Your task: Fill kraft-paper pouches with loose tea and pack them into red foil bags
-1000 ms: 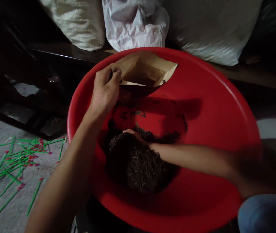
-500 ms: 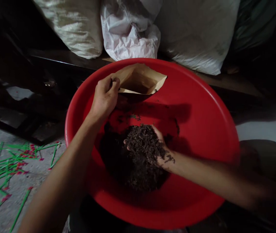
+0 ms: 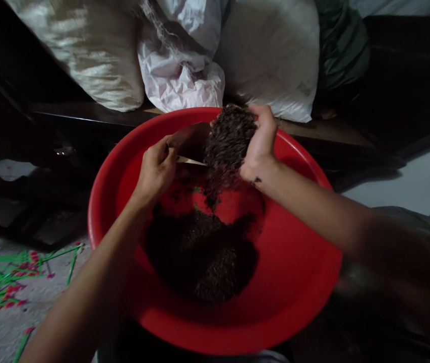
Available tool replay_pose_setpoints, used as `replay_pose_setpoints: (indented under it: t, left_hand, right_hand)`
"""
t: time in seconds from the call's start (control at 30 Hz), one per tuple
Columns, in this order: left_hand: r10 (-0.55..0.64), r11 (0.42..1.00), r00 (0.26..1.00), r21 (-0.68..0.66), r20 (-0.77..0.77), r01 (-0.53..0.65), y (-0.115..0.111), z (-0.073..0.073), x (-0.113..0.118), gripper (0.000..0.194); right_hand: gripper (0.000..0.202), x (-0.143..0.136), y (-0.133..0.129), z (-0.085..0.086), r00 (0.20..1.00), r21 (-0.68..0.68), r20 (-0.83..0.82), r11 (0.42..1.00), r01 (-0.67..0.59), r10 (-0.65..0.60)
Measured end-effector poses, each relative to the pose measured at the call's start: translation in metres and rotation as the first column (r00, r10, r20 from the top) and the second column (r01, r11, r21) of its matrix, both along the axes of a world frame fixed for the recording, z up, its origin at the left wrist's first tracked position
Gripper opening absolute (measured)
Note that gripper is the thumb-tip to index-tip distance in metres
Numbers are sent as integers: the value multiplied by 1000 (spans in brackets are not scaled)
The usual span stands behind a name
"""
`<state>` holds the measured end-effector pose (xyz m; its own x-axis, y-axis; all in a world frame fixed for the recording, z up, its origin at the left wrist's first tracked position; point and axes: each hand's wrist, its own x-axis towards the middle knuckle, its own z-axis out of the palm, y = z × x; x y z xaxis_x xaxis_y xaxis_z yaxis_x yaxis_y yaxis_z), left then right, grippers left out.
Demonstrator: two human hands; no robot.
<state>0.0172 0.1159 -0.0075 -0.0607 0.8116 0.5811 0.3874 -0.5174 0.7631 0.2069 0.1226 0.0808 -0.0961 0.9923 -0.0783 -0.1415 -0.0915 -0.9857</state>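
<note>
A large red basin holds a heap of dark, crumbly material at its bottom. My left hand pinches the left edge of a brown paper bag over the far left part of the basin. Cupped beside the bag's opening, my right hand carries a mound of the same dark material, and some of it falls back into the basin. The mound hides the right part of the bag.
Stuffed white sacks and a dark green sack stand behind the basin on a dark ledge. Green sticks with red-pink ends lie scattered on the floor at the left.
My right hand has risen from the heap to the bag with its load of dark material. The view has shifted, and the basin now sits slightly further left.
</note>
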Motion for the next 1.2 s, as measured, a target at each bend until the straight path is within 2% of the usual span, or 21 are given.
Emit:
replay_pose_setpoints:
  t: [0.07,0.1,0.2,0.3,0.37,0.4,0.43,0.47,0.5,0.57,0.63,0.7,0.73,0.8,0.87,0.97,1.03,1.1,1.2]
  left_hand:
    - [16,1000,1000,1,15,-16,-1,-1,0,29]
    - [28,1000,999,6,18,-29,-1,-1,-1,28]
    - [73,997,997,21,31,-74,0,-3,-2,24]
    - [107,994,993,1,49,-107,0,-5,-3,28]
    - [117,993,991,-4,60,-117,1,-6,-3,31]
    - [118,993,991,1,63,-119,1,-6,-3,32]
    - [116,993,991,7,66,-117,2,-7,-3,34]
    - [113,993,991,10,69,-114,3,-7,-3,35]
    - [109,994,992,10,69,-110,4,-7,-3,36]
    - [104,994,993,11,59,-105,5,-8,-3,37]
    - [100,995,994,16,43,-101,5,-8,-3,35]
    - [112,993,993,23,30,-113,3,-8,-2,35]
    - [123,992,992,25,28,-123,2,-8,-2,35]
    - [137,990,990,31,36,-138,0,-8,0,37]
    - [141,989,988,38,62,-144,-3,-9,2,38]
    - [134,989,986,55,98,-139,-7,-12,5,34]
    - [137,988,985,62,105,-144,-8,-14,7,33]
    - [148,985,983,69,105,-156,-8,-15,8,35]
    - [165,983,982,61,93,-171,-5,-15,9,40]
  right_hand:
    - [75,-7,11,6,988,120,-89,984,133,-123]
    - [75,-8,15,7,985,174,-81,971,162,-149]
    - [85,3,27,6,974,359,141,926,118,-179]
    - [91,39,49,-17,889,597,296,794,113,-349]
    - [75,71,66,-49,800,687,348,714,136,-488]
    - [66,88,71,-71,737,692,423,713,112,-526]
    - [56,105,73,-95,658,667,519,740,88,-546]
    - [50,121,71,-121,546,578,671,815,36,-501]
    - [48,134,64,-147,408,451,818,892,-21,-404]
    - [45,151,39,-200,343,313,903,943,-109,-260]
    - [51,152,6,-244,314,225,935,960,-168,-164]
    - [62,140,-24,-273,261,164,959,968,-188,-112]
    - [65,130,-37,-282,239,138,967,968,-209,-86]
    - [65,110,-56,-289,246,67,969,948,-311,13]
    - [61,93,-72,-284,343,-5,922,890,-457,181]
    - [57,78,-92,-266,500,-69,742,793,-605,446]
    - [56,75,-103,-250,554,-107,634,771,-628,540]
    - [60,75,-108,-236,564,-154,560,745,-649,607]
    - [71,74,-106,-222,515,-216,520,689,-692,681]
